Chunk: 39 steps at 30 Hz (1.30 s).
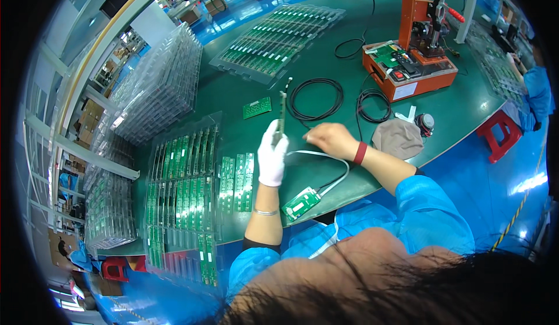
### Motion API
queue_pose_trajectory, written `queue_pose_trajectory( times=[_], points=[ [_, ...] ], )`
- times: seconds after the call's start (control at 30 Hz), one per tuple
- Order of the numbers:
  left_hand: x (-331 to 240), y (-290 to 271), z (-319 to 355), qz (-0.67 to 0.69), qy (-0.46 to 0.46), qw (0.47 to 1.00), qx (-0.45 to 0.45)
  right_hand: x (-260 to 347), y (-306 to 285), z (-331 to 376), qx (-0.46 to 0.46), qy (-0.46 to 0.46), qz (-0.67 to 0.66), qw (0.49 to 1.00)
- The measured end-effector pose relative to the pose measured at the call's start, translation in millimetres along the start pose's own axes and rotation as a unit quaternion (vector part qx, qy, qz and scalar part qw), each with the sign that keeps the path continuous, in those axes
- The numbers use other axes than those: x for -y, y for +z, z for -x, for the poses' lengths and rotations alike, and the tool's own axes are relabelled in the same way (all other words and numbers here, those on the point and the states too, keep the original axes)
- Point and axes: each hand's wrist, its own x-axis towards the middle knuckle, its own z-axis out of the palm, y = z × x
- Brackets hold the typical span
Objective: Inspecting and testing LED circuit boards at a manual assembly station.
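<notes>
My left hand (272,157), in a white glove, is closed around the lower end of a narrow circuit board (283,113), seen edge-on and standing upright. My bare right hand (333,140), with a red wristband, is just right of it, fingers curled together; what they pinch, if anything, is too small to make out. A pale cable (343,163) loops from beside the left hand down to a small green module (301,204) at the table's near edge. Loose green board strips (237,182) lie left of my left forearm. Another green board (257,108) lies beyond them.
Clear trays of boards (181,179) lie at left, beside tall stacks of clear trays (166,83). Another filled tray (279,39) is at the back. Black cable coils (316,99) lie mid-table, near an orange test fixture (410,69) and a grey-brown cloth (398,140).
</notes>
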Motion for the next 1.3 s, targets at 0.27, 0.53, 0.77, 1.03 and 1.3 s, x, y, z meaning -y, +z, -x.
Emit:
queue_pose_trajectory(
  times=[0.27, 0.53, 0.77, 1.03, 1.3],
  points=[
    [-8.8, 21.6, 13.4, 0.045, -0.059, 0.996, 0.05, 20.6, 9.8, -10.1, 0.29, 0.101, -0.067, 0.949],
    [-14.7, 21.2, 20.2, 0.182, -0.091, 0.979, 0.031, 29.6, 9.4, -8.3, 0.295, 0.08, -0.091, 0.948],
    [-22.9, 0.2, 12.7, 0.05, -0.009, 0.984, 0.171, 34.3, -0.1, 2.0, 0.25, -0.03, -0.045, 0.967],
    [-41.5, -24.8, 10.5, 0.052, -0.092, 0.991, 0.085, 20.8, 3.4, -2.7, 0.22, 0.166, -0.153, 0.949],
    [-77.4, -153.3, 92.7, -0.452, 0.128, 0.872, -0.133, 14.6, 3.5, 5.2, 0.18, 0.191, -0.19, 0.946]
  ],
)
